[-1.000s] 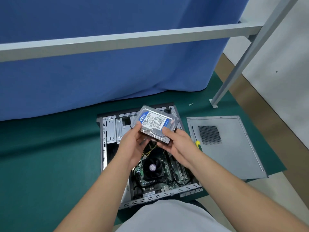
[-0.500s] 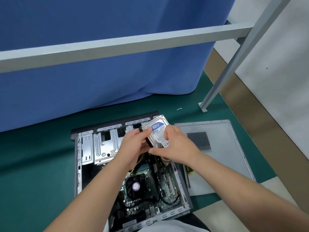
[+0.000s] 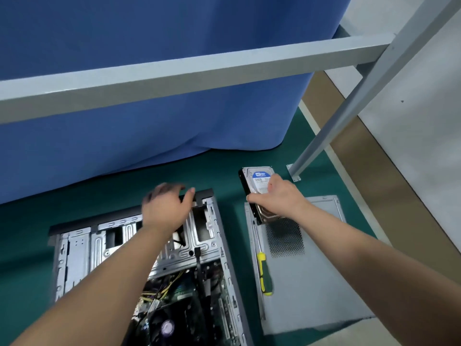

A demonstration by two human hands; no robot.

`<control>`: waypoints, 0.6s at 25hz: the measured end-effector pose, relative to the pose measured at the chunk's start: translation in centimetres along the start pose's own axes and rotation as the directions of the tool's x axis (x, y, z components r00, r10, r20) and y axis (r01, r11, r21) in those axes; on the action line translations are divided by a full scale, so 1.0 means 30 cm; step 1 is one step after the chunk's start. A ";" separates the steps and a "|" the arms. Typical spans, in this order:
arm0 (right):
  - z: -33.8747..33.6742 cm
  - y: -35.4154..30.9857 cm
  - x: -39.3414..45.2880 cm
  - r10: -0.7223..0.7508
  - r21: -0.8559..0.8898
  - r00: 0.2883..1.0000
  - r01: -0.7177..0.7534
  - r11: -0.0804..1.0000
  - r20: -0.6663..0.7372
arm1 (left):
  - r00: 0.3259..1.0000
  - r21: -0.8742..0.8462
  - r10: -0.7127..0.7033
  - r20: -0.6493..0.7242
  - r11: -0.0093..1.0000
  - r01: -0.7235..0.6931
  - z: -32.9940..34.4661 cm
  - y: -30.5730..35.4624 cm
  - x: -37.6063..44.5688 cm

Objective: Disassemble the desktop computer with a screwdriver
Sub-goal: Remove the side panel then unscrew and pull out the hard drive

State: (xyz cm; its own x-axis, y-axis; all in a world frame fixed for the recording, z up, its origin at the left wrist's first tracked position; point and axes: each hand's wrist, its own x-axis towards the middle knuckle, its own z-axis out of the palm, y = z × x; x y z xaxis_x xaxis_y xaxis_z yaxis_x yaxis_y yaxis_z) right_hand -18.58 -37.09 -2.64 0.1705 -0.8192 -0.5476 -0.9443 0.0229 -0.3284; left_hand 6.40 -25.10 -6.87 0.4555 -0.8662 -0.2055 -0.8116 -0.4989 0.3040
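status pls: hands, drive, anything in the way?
Right hand grips hard drive, over side panel's far edge. Left hand open, blurred, over case. Screwdriver idle on panel.

Open computer case [image 3: 139, 258], screwdriver [image 3: 265, 273] beside

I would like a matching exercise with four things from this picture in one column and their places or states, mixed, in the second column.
Things:
1. hard drive
2. screwdriver
3. side panel
4. left hand

Places or states:
A. lies flat on the green mat
B. over the far end of the open case
C. held in the right hand
D. lies on the grey panel

Pairs: 1-C, 2-D, 3-A, 4-B
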 end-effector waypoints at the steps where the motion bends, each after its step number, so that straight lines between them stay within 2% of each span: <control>1: -0.003 0.005 0.068 0.019 0.001 1.000 -0.019 1.000 0.004 | 1.000 0.114 -0.012 -0.027 0.993 0.015 0.037 -0.006 0.004; 4: 0.008 -0.016 0.282 0.031 0.001 1.000 -0.031 1.000 -0.004 | 0.971 0.193 0.019 -0.238 0.981 0.028 0.119 -0.009 0.011; 6: 0.015 -0.052 0.421 0.017 -0.026 1.000 -0.017 1.000 -0.003 | 0.945 0.219 0.052 -0.323 0.976 0.021 0.147 -0.027 0.020; 9: 0.013 -0.107 0.589 -0.013 -0.039 0.999 0.012 0.999 -0.032 | 0.912 0.254 0.083 -0.401 0.967 0.024 0.163 -0.037 0.027; 12: 0.016 -0.133 0.689 0.055 -0.016 0.995 -0.056 0.998 -0.087 | 0.893 0.257 0.112 -0.436 0.966 0.005 0.168 -0.030 0.023; 15: 0.039 -0.140 0.752 0.092 -0.070 0.985 -0.104 0.992 -0.147 | 0.893 0.261 0.114 -0.435 0.965 0.004 0.168 -0.038 0.025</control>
State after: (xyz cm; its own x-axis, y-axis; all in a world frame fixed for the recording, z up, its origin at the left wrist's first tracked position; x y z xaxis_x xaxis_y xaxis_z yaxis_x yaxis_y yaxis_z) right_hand -10.45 -54.99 -14.50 0.0391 -0.8890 -0.4563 -0.9743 0.0673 -0.2148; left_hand 5.81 -25.05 -12.05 0.4738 -0.8427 0.2556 -0.8769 -0.4780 0.0493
